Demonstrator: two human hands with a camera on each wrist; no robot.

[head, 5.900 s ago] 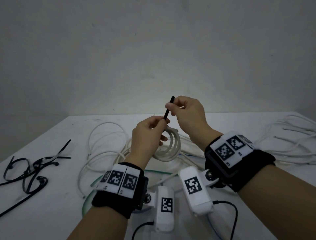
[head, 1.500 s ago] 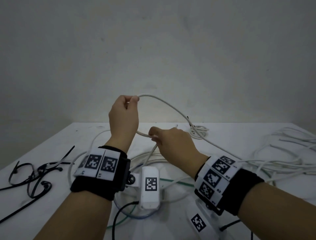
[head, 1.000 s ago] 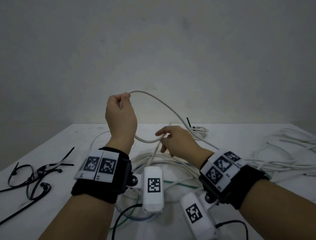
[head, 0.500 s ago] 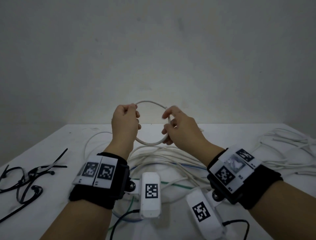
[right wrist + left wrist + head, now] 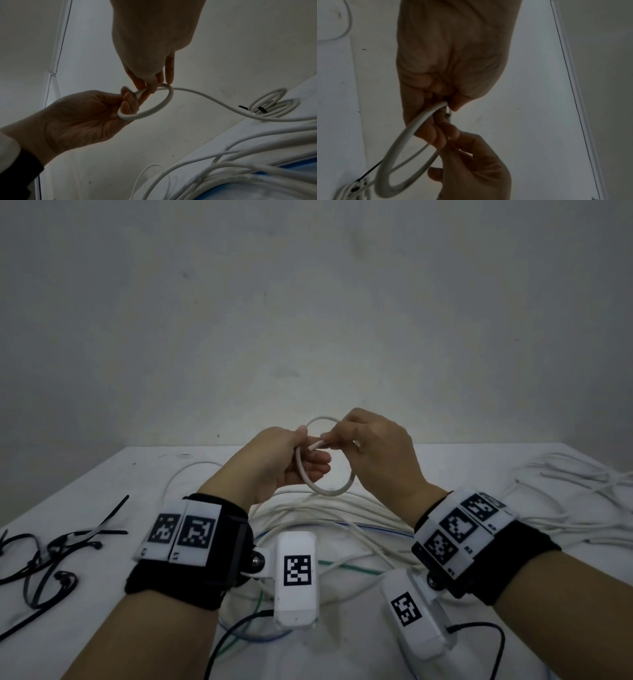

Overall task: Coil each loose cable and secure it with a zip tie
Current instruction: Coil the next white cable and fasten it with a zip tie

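Observation:
A white cable (image 5: 325, 490) is bent into one small loop in the air above the table. My left hand (image 5: 310, 453) grips the loop's left side, thumb on top and fingers curled under it. My right hand (image 5: 334, 438) pinches the cable beside the left thumb. In the left wrist view the loop (image 5: 399, 142) hangs from the left fingers (image 5: 436, 128). In the right wrist view the cable (image 5: 159, 106) trails right toward the table from the right fingertips (image 5: 150, 86). A finished coil (image 5: 281, 108) bound with a black zip tie (image 5: 262, 109) lies at the table's far side.
Loose black zip ties (image 5: 51, 553) lie at the left of the white table (image 5: 144, 474). Tangled white cables (image 5: 325, 508) lie under my hands, and more white cables (image 5: 565, 491) spread to the right. A green cable (image 5: 342, 566) runs between my wrists. A wall stands close behind.
The earlier coil got its zip tie and was put down. My left hand lifted a new cable high, then both hands came together and lower, closing it into a small loop.

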